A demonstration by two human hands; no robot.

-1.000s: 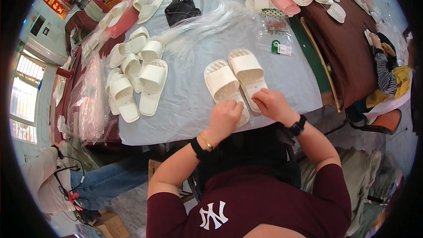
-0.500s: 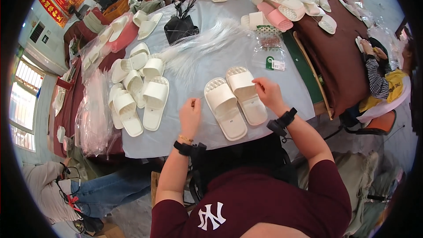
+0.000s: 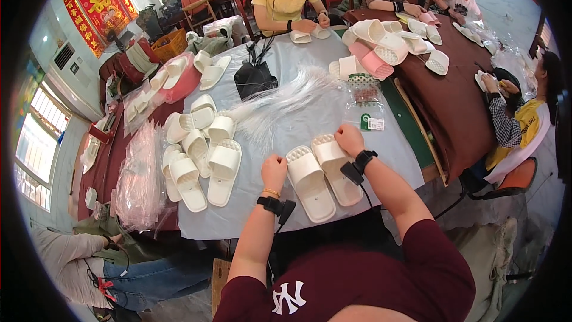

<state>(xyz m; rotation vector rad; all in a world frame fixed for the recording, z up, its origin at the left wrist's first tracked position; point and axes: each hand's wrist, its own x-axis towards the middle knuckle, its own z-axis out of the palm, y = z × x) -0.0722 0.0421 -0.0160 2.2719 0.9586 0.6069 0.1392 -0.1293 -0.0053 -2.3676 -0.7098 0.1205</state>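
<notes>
A pair of white slippers (image 3: 312, 186) lies side by side near the table's front edge, toes away from me. My left hand (image 3: 274, 172) is a closed fist just left of the left slipper's strap. Beside the right slipper's toe, my right hand (image 3: 350, 139) is closed too, fingers pressed together. Whatever either hand may hold is too thin or hidden to make out. Beyond them a bundle of thin white strands (image 3: 283, 102) spreads over the table covering. Several more white slippers (image 3: 205, 154) are heaped to the left.
A black bag (image 3: 255, 77) stands behind the strands. Clear plastic sleeves (image 3: 138, 182) hang at the left edge; a clear package (image 3: 364, 98) lies right. White and pink slippers (image 3: 375, 48) pile on the brown-covered table (image 3: 456, 104). Other people sit across and at right.
My view has tilted up, so the table sits lower in the picture. Relative to the slipper pair, both hands have moved forward and closer together. The slippers stay where they lay.
</notes>
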